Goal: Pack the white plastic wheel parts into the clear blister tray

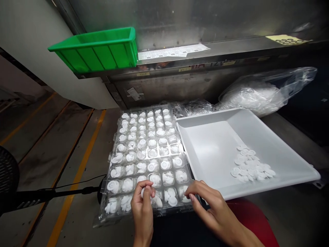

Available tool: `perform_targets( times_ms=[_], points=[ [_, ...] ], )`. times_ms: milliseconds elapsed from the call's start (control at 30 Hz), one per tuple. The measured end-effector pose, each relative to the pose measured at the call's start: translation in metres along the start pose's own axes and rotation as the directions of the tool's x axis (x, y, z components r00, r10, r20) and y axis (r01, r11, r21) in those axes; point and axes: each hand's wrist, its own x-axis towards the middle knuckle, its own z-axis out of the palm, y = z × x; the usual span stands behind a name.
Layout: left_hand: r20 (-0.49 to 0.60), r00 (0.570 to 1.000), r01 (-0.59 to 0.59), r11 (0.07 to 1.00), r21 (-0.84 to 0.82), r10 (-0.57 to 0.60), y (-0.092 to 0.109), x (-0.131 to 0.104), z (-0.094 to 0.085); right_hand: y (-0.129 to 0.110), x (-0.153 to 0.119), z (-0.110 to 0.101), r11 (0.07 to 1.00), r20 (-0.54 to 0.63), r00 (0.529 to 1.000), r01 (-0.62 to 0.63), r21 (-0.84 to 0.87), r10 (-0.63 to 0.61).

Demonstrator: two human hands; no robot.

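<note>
A clear plastic tray (146,153) with rows of pockets lies in front of me, its pockets filled with small white plastic discs (153,165). My left hand (144,202) is closed over the tray's front middle, with a white disc (142,192) showing between thumb and curled fingers. At the front right corner, my right hand (209,202) has its fingers bent, with the tips close together over a pocket of discs. Whether a disc is pinched there is hidden. Right of the tray, a white bin (205,144) holds a loose pile of similar discs (250,164).
A green bin (95,51) and paper sheets (172,52) rest on the metal ledge (231,48). Clear plastic bags (254,94) with white contents lie behind the white bin. A black fan (9,171) stands at left; a red seat (250,219) shows below right.
</note>
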Motion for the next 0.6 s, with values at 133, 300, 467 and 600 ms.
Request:
perform_targets(
  times_ms=[133, 300, 467, 600],
  points=[
    [-0.002, 0.997, -0.073, 0.993, 0.094, 0.074, -0.007, 0.001, -0.005, 0.001, 0.0, -0.002, 1.0, -0.002, 1.0, -0.014, 0.009, 0.014],
    [0.013, 0.986, -0.165, 0.968, 0.189, 0.165, -0.014, 0.005, -0.009, 0.002, 0.002, 0.0, 1.0, 0.006, 1.0, 0.001, 0.006, -0.001],
    [0.037, 0.966, -0.253, 0.908, 0.335, 0.255, -0.008, 0.003, -0.013, 0.0, 0.004, 0.003, 0.999, 0.053, 0.999, 0.01, -0.039, -0.008],
    [0.188, 0.934, -0.358, 0.775, 0.521, 0.306, 0.004, 0.002, -0.023, 0.003, 0.006, 0.005, 0.986, 0.167, 0.986, 0.031, -0.165, -0.003]
  ],
)
